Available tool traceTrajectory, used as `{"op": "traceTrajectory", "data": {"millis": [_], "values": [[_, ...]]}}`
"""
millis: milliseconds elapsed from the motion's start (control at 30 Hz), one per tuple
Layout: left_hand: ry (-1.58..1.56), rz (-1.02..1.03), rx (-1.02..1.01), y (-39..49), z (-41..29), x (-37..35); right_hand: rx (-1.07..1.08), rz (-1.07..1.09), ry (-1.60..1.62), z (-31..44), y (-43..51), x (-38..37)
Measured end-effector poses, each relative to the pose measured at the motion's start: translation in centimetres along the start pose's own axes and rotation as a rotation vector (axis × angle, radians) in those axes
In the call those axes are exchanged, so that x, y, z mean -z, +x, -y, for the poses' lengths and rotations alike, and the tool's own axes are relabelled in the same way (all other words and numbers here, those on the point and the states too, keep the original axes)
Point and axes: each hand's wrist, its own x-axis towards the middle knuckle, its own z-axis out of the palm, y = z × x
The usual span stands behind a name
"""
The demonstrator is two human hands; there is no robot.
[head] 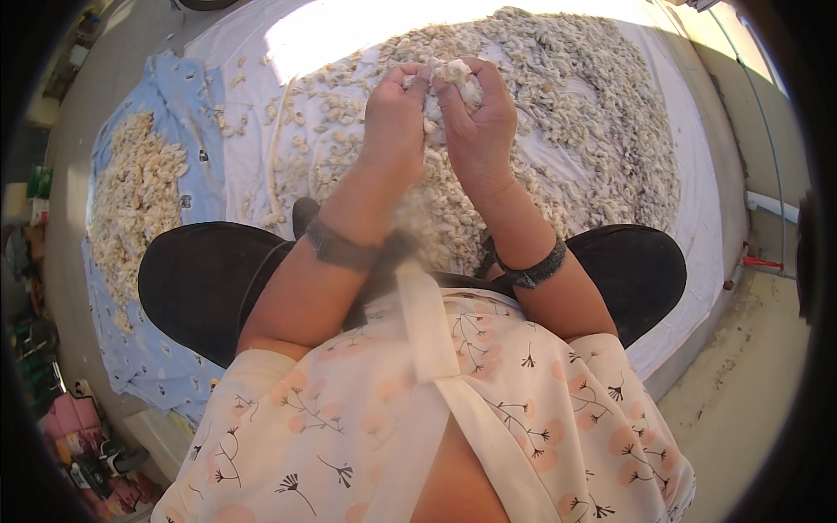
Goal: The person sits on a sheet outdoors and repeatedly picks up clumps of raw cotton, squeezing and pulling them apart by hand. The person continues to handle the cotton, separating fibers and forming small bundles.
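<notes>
Close together in front of me, my left hand (397,108) and my right hand (482,124) both grip a clump of whitish fibre tufts (452,70). It looks like raw cotton or wool. My thumbs press in at the middle, and some fibre shows within the curled right fingers. Below the hands, a wide layer of loose cream and greyish tufts (588,124) covers much of a white cloth (700,189). The tufts lie dense on the right and more scattered towards the left. Each forearm wears a dark band.
On the left, a pale-blue printed cloth (157,356) bears a heap of yellowish tufts (134,202). My dark-clad knees flank the work. A wall with a pipe (771,206) runs along the right. A pink padded item (72,421) and assorted goods line the left edge.
</notes>
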Motion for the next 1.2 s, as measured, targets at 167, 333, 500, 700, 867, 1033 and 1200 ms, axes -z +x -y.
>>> {"op": "traceTrajectory", "data": {"millis": [167,333,500,700,867,1033,1200], "values": [[-0.164,-0.183,0.057,-0.8,-1.4,-0.7,0.104,0.042,-0.026,0.9,-0.6,-1.0],[-0.021,0.095,0.014,-0.1,0.9,-0.1,-0.340,0.000,0.145,0.0,0.5,0.8],[-0.162,0.009,0.076,0.0,0.5,0.7,0.147,0.015,0.033,0.9,-0.7,-0.9],[-0.242,0.058,0.119,1.8,2.4,1.1,0.097,0.053,-0.260,-2.5,0.5,0.9],[-0.414,0.147,0.122,1.2,0.2,1.8,-0.026,0.252,-0.162,-1.1,-0.4,0.0],[0.079,0.115,-0.046,-0.1,0.9,-0.1,-0.525,0.146,0.149,-1.7,1.4,1.7],[0.402,-0.044,-0.211,0.8,0.9,0.7,-0.338,0.039,0.329,-0.4,0.0,0.4]]}}
